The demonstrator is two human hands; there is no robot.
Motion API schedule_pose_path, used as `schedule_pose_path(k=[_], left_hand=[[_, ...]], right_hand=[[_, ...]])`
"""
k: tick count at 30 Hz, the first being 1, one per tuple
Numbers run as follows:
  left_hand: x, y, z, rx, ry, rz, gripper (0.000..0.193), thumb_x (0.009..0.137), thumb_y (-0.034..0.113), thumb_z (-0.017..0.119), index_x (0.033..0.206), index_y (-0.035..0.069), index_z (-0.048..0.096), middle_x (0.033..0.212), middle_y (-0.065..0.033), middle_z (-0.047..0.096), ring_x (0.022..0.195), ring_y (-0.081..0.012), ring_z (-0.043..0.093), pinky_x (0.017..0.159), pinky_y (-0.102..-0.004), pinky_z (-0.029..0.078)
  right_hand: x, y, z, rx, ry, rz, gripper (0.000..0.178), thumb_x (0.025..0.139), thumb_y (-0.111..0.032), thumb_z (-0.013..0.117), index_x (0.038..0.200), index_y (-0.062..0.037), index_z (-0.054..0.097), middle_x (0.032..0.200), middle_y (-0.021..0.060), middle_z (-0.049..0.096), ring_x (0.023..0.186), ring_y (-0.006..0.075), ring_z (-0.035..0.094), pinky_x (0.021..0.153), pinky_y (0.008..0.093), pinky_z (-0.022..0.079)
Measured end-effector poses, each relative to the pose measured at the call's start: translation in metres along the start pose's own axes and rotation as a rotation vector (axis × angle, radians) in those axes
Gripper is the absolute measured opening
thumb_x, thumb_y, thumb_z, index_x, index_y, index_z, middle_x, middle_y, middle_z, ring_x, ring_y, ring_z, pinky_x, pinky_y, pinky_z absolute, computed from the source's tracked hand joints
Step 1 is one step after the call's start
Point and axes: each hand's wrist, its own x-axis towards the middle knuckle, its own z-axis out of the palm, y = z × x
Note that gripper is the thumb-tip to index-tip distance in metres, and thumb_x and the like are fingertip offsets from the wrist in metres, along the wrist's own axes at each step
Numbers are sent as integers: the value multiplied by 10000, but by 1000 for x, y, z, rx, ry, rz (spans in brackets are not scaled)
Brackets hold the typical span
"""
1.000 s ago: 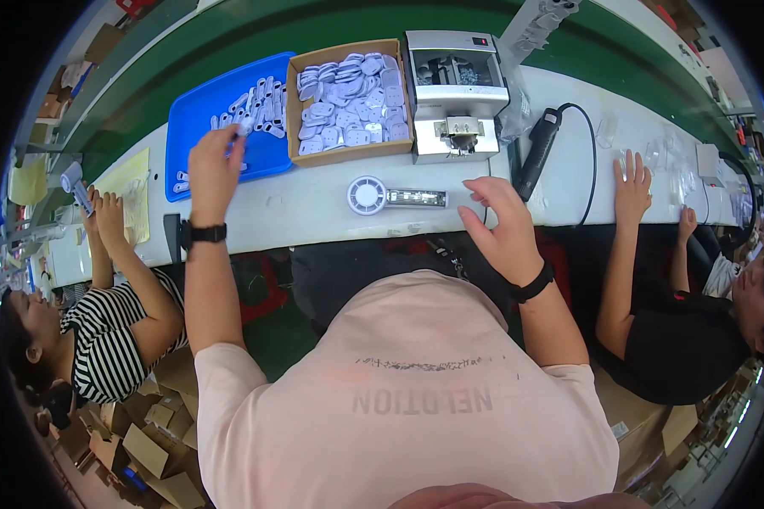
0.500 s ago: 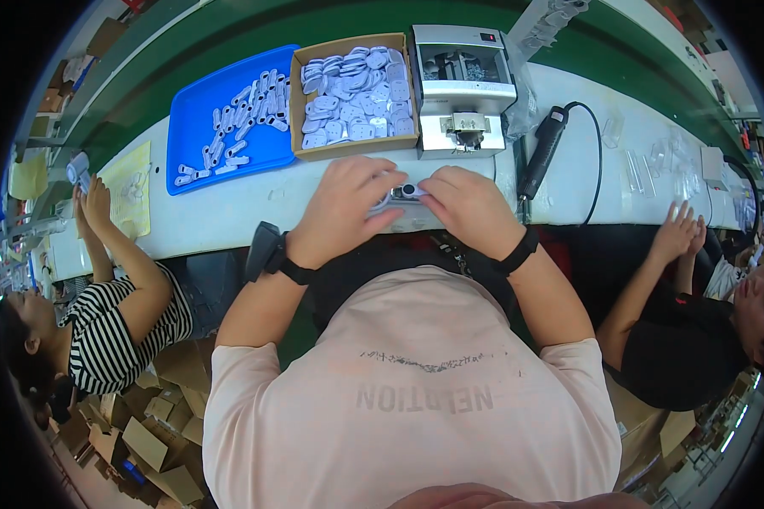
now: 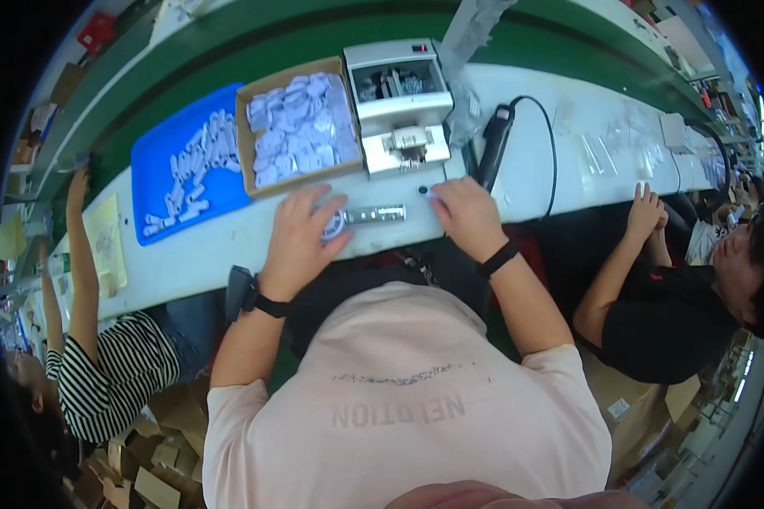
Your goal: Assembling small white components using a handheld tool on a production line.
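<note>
My left hand point(image 3: 301, 233) is closed round the white round end of a handheld device point(image 3: 334, 226), held low over the white tabletop. A narrow, shiny silver-grey section point(image 3: 378, 214) stretches from that end to the right; I cannot tell its kind. Apart from it, to the right, my right hand point(image 3: 469, 219) pinches a small white part with a black round spot point(image 3: 424, 191) between thumb and fingers. The palm side of both hands is hidden.
Behind my hands stand a blue tray point(image 3: 148, 153) of small white parts, a cardboard box point(image 3: 246, 165) of white covers, and a silver machine point(image 3: 399, 102). A black corded tool point(image 3: 494, 148) lies to the right. Co-workers sit on both sides.
My hands have drawn apart; the right one has pulled the small black-spotted part away from the device, whose silver-grey section now shows. The whole view has shifted and tilted.
</note>
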Motion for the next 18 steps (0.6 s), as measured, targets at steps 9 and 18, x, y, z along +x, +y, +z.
schedule_pose_path(k=[9,18], left_hand=[[5,5,9,-27,-69,79,359,831,237,827,1159,124,736,1210,-120,649,1158,-352,603,977,-484,483],[-11,-1,4,-62,-66,26,311,847,231,810,1127,115,741,1173,-98,652,1147,-329,601,978,-457,486]], right_hand=[[19,-14,-56,73,70,-22,257,858,-129,798,1077,-31,707,1067,157,692,1008,364,665,853,447,557],[156,-59,-231,-17,431,-266,206,914,-81,760,1106,-17,720,980,143,712,820,295,697,725,371,558]])
